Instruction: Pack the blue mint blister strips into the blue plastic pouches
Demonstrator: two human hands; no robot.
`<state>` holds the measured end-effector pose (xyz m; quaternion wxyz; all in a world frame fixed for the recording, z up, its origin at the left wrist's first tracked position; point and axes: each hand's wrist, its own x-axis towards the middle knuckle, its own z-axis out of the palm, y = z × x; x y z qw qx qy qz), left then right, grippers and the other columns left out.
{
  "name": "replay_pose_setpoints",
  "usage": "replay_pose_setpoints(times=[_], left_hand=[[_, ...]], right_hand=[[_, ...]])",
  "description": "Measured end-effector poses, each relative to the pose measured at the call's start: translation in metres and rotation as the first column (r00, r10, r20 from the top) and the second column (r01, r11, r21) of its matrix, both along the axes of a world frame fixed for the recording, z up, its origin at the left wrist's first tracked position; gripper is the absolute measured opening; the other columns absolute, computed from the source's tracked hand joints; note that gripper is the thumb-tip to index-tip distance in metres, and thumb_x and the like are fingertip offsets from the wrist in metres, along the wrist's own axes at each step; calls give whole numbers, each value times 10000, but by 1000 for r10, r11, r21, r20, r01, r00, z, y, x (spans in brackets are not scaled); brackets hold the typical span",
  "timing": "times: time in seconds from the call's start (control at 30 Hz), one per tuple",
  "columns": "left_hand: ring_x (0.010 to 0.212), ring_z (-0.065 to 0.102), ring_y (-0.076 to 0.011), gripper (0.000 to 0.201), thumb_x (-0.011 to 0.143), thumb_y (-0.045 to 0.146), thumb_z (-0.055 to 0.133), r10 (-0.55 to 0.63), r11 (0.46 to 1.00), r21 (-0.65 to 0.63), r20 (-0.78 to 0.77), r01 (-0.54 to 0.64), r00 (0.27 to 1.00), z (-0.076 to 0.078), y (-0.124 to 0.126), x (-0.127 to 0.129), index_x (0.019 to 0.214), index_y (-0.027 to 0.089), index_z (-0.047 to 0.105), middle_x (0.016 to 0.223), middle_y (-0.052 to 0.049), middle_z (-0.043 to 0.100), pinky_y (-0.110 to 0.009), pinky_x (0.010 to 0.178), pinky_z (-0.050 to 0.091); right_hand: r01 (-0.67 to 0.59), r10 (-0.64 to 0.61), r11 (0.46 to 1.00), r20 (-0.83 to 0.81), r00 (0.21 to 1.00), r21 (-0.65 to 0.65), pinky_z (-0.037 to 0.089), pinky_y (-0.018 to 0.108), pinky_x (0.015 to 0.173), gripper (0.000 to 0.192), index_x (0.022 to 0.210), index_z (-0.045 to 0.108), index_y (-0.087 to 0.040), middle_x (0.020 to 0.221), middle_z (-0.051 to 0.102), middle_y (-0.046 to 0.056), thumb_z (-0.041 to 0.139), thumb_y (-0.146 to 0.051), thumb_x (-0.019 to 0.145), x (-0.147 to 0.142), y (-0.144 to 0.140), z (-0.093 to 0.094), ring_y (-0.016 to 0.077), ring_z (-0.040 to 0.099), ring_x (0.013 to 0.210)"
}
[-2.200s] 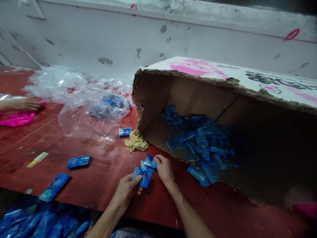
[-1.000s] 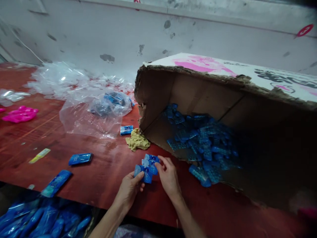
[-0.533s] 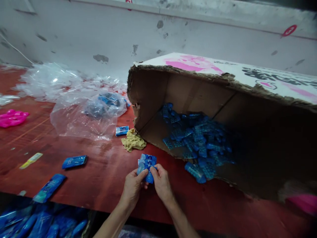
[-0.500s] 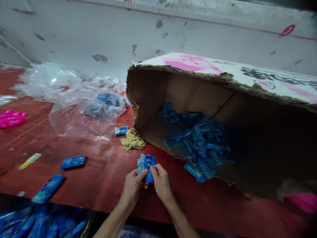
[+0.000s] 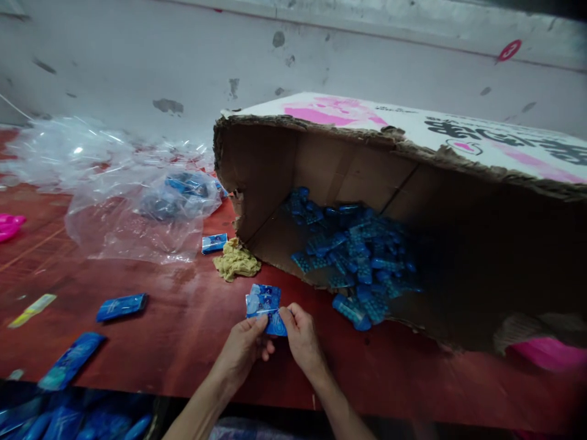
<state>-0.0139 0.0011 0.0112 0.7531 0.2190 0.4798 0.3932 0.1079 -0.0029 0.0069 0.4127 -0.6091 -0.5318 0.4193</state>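
Blue packets [image 5: 265, 307] sat gathered in a small stack just above the table [image 5: 183, 330], pinched by both hands near the carton [image 5: 321, 159]. The step looked like squaring the stack; next would call for a firm, even grip. Left hand [image 5: 241, 348] and right hand [image 5: 300, 339] met thumb-to-thumb, forearms angled inward.

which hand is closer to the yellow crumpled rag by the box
Left. The left hand sits almost straight below the rag on the table, while the right hand is farther off to the rag's right. Both pinch the blue packets.
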Motion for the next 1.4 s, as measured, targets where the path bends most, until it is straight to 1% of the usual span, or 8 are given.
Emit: replay_pose_setpoints(times=[0.1, 0.17, 0.3, 0.47, 0.67, 0.87, 1.07, 1.4], left_hand=[[374, 496, -72, 307, 533, 355, 750, 2, 1000, -25, 28, -1, 1000, 3, -3, -4, 615, 103, 596, 524, -12, 609, -168, 331, 337], [373, 491, -68, 308, 541, 359, 748, 34, 999, -41, 38, -32, 999, 2, -5, -5, 609, 107, 586, 499, -6, 597, -160, 331, 336], [357, 487, -69, 313, 559, 375, 738, 78, 994, -84, 75, -72, 994, -2, -8, -5, 619, 122, 564, 468, -1, 587, -153, 320, 329], [357, 502, -75, 267, 621, 358, 702, 117, 979, -176, 67, -104, 991, -2, -10, -6, 663, 142, 551, 464, -3, 598, -146, 328, 333], [352, 488, -80, 339, 610, 447, 677, 65, 994, -85, -5, -65, 998, -2, -10, -14, 667, 130, 572, 466, -13, 599, -161, 325, 308], [396, 509, -82, 344, 605, 448, 677, 64, 994, 94, -190, -47, 980, -5, -6, -27, 580, 118, 584, 482, -10, 599, -178, 382, 353], [400, 512, -89, 342, 593, 452, 683, 19, 995, 96, -147, -5, 989, -2, -5, -27, 576, 121, 598, 483, -16, 607, -190, 392, 355], [433, 527, -97, 306, 661, 412, 646, -90, 993, 76, 22, 88, 996, 3, -4, -30, 614, 110, 619, 539, -48, 630, -193, 410, 371]], right_hand=[[-36, 36, 999, 9, 999, 5, 249, 200, 445, 377, 512, 389, -191, 472, 330, -77, 412, -388, 831, 9, 0, 6, 80, 335, 462], [-34, 34, 999, 18, 999, 13, 285, 200, 479, 363, 543, 467, -179, 506, 407, -59, 412, -386, 837, 16, 0, 11, 90, 383, 499], [-9, 8, 1000, -43, 999, -16, 365, 213, 546, 297, 773, 601, -170, 666, 583, -5, 400, -376, 850, 31, -2, 14, 112, 474, 560], [39, -42, 999, -120, 992, -28, 430, 240, 636, 206, 934, 576, -178, 812, 606, 25, 522, -302, 778, 36, -4, 16, 139, 547, 695], [-148, 113, 986, -362, 925, -71, 439, 260, 703, 366, 1103, 467, -183, 859, 581, 14, 508, -167, 740, 11, -4, 22, 131, 560, 759], [-153, 93, 982, -423, 901, -112, 421, 277, 695, 445, 1155, 430, -191, 829, 585, 1, 518, -129, 723, 5, -7, 18, 131, 556, 715], [-156, 82, 980, -453, 888, -128, 404, 266, 658, 411, 1124, 453, -170, 782, 576, -2, 530, -162, 721, 4, -9, 22, 131, 540, 689], [-260, 154, 959, -566, 810, -111, 414, 245, 591, 374, 1137, 468, -170, 727, 588, -5, 505, -229, 769, 4, -12, 25, 106, 535, 594]])
